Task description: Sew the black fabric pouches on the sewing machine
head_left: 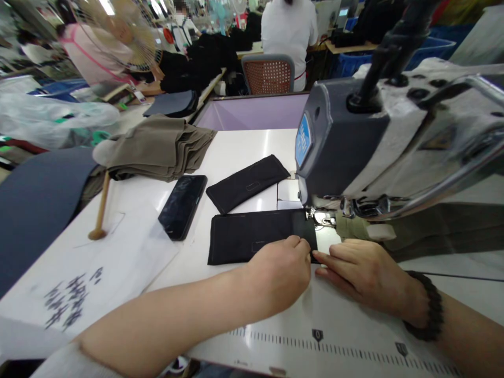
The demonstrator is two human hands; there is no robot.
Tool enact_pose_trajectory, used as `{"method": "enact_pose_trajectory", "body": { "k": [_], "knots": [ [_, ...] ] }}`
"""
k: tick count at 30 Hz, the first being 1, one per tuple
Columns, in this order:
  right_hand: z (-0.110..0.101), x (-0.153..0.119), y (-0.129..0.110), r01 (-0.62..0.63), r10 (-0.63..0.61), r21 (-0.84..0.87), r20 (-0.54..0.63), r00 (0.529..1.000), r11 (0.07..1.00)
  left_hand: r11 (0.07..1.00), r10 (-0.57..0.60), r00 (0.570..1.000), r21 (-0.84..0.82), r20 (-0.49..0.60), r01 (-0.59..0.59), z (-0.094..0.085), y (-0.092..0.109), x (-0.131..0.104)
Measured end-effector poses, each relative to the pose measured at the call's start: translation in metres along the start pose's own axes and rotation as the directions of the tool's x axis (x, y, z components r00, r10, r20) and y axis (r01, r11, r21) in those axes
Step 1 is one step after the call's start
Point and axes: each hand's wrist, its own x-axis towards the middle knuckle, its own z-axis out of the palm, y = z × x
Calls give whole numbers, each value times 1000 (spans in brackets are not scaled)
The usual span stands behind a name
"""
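A black rectangular fabric piece [240, 233], with a small stitched rectangle on it, lies flat on the white sewing table. Its right end is beside the presser foot [325, 218] of a sewing machine [342, 142]. My left hand [281, 270] is closed, its fingers pinching the fabric near the lower right edge. From the right, my right hand [362, 270], with a dark band on the wrist, holds the same corner between its fingertips; the thumb is partly out of sight. A second black fabric piece [248, 184] rests just behind the first, turned at an angle.
A phone [183, 207], a wooden-handled mallet [103, 205] and a stack of olive fabric [157, 147] occupy the left side. Olive cloth [444, 228] lies under the machine arm. A printed ruler [317, 341] runs along the front edge. Co-workers and a fan [126, 37] are behind.
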Motion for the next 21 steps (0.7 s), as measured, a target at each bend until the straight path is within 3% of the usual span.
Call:
{"method": "enact_pose_trajectory", "body": {
  "k": [7, 14, 21],
  "knots": [
    [8, -2, 5, -123, 124, -33, 36, 992, 992, 997, -21, 999, 72, 26, 19, 1, -10, 6],
    [14, -3, 8, -262, 267, -62, 90, 960, 963, 992, -127, 989, 16, -82, 128, 7, -25, 10],
    [14, -1, 8, -291, 295, -54, 103, 950, 955, 985, -166, 977, -59, -134, 160, 9, -36, 15]
  ]
}}
